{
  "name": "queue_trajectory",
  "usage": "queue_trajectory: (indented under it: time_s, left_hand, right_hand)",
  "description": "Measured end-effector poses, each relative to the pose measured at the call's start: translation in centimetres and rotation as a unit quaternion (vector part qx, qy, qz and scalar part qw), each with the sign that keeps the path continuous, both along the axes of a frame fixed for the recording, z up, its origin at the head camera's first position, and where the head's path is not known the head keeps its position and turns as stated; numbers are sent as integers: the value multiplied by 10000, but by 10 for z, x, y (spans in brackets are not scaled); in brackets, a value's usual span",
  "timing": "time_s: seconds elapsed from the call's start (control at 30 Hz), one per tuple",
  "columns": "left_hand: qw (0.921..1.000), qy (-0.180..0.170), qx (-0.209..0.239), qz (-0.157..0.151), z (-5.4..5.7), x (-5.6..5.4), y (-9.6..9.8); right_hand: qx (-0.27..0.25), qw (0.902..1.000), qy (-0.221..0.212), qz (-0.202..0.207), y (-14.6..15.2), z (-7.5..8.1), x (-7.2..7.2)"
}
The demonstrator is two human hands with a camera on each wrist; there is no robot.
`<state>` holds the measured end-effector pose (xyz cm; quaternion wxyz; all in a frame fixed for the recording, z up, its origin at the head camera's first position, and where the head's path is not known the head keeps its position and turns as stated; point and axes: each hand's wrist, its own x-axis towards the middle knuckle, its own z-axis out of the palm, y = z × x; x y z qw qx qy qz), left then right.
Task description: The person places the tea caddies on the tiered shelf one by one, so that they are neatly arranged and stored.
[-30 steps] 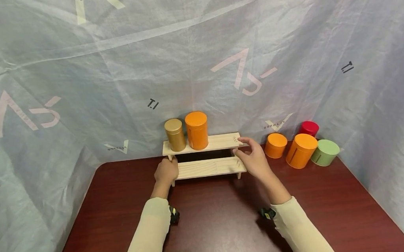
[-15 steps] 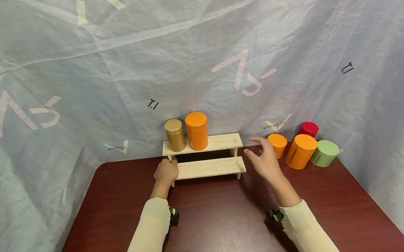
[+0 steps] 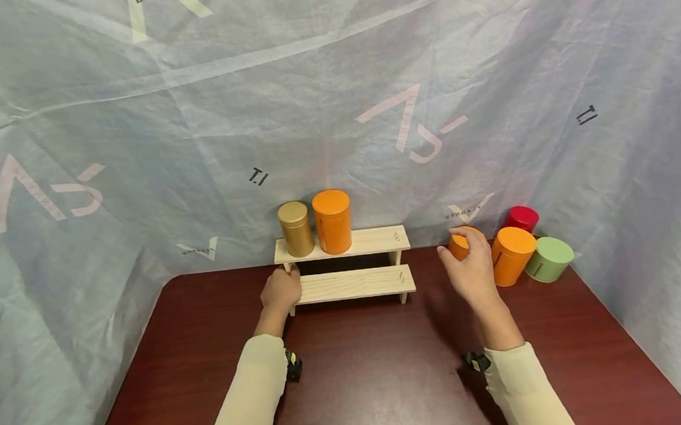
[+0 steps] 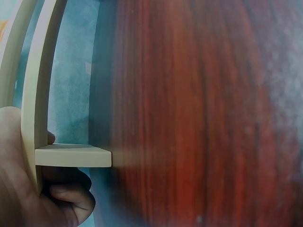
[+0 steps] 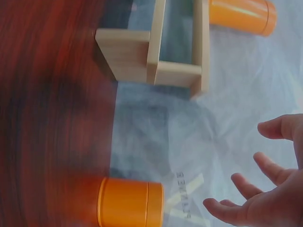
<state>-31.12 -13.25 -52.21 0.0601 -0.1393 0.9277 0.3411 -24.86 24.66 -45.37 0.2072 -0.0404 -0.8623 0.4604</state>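
Observation:
A two-step wooden shelf (image 3: 352,285) stands at the back of the table. My left hand (image 3: 282,288) grips its left end; in the left wrist view the fingers (image 4: 71,198) curl beneath the lower board beside a leg (image 4: 73,157). On the upper board stand a gold tin (image 3: 297,232) and a tall orange tin (image 3: 334,225). To the right of the shelf, my right hand (image 3: 471,265) is spread with nothing in it, overlapping a short orange tin (image 3: 459,248) in the head view. The right wrist view shows its fingers apart, away from that orange tin (image 5: 128,203).
Right of that hand are another orange tin (image 3: 512,259), a red tin (image 3: 523,217) behind it and a green tin (image 3: 550,259). A grey cloth (image 3: 320,107) hangs behind the dark red table (image 3: 359,371).
My right hand has let go of the shelf's right end and moved right to the short orange tin. My left hand has stayed on the shelf.

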Motion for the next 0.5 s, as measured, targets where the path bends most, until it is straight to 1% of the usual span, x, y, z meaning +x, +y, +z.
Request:
queue_trajectory:
  time_s: [0.13, 0.3, 0.43, 0.5]
  left_hand:
    - [10000, 15, -34, 59, 1, 0, 0]
    - [10000, 14, -45, 56, 0, -1, 0]
    - [10000, 4, -26, 52, -1, -2, 0]
    - [10000, 4, -29, 56, 0, -2, 0]
  right_hand:
    - [-1, 9997, 123, -207, 8, 4, 1]
    - [30, 9975, 445, -548, 19, 6, 1]
    - [-65, 9944, 683, -802, 27, 7, 3]
    - [-124, 9930, 795, -859, 33, 7, 3]
